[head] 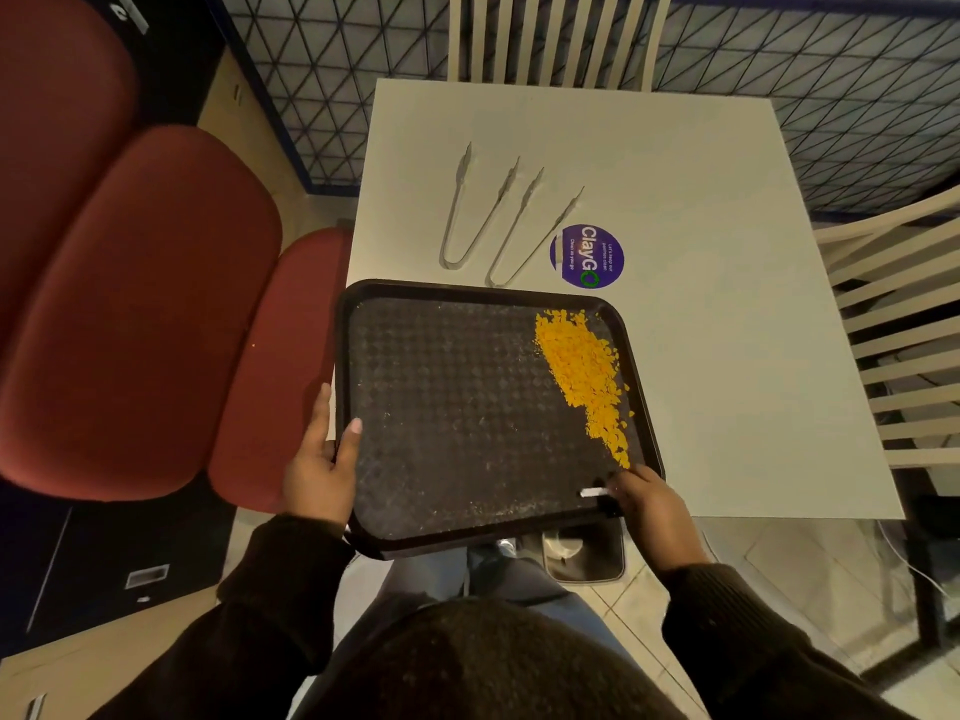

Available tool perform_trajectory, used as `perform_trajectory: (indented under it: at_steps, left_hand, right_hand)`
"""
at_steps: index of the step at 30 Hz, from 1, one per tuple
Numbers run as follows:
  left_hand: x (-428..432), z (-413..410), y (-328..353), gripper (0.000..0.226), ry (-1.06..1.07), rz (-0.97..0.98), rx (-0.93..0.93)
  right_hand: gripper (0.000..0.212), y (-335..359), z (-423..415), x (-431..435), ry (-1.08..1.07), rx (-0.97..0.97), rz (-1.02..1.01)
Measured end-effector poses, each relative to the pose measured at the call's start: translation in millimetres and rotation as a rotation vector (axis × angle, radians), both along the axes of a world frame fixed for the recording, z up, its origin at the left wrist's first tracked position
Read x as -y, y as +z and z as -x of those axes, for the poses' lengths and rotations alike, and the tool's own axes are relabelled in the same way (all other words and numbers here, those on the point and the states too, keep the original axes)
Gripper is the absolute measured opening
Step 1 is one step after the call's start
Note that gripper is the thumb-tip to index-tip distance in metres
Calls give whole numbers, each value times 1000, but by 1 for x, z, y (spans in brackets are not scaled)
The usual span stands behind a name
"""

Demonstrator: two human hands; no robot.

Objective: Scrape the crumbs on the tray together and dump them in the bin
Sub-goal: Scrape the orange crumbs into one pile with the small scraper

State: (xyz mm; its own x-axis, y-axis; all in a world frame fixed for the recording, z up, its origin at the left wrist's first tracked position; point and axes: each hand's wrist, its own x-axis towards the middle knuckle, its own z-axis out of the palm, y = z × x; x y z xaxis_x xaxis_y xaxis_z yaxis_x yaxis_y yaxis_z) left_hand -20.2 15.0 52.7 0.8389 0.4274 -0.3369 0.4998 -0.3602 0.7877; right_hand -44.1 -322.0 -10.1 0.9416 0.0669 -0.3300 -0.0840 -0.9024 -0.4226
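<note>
Head view showed orange crumbs [584, 376] heaped along the dark tray's [457, 407] right side; left hand [319, 470] gripped its rim, right hand [649, 504] pinched a small scraper [597, 493]; white tabletop [727, 330] held two tongs [498, 220]

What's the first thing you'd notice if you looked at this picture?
The bright orange crumbs heaped along the right side of the dark tray, which both hands grip at its near edge. Beyond it, two metal tongs lie on the white table beside a round purple sticker.
</note>
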Motion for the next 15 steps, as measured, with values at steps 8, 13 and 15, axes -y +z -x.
perform_trajectory:
  at_steps: [8, 13, 15]
  left_hand:
    - [-2, 4, -7, 52, -29, -22, -37]
    - [-6, 5, -15, 51, -20, -56, -44]
    - [-6, 5, -17, 51, -28, -79, -41]
  right_hand:
    - [17, -14, -4, 17, 14, -23, 24]
    - [15, -15, -18, 24, -7, -18, 50]
    - [13, -15, -22, 25, 32, -28, 44]
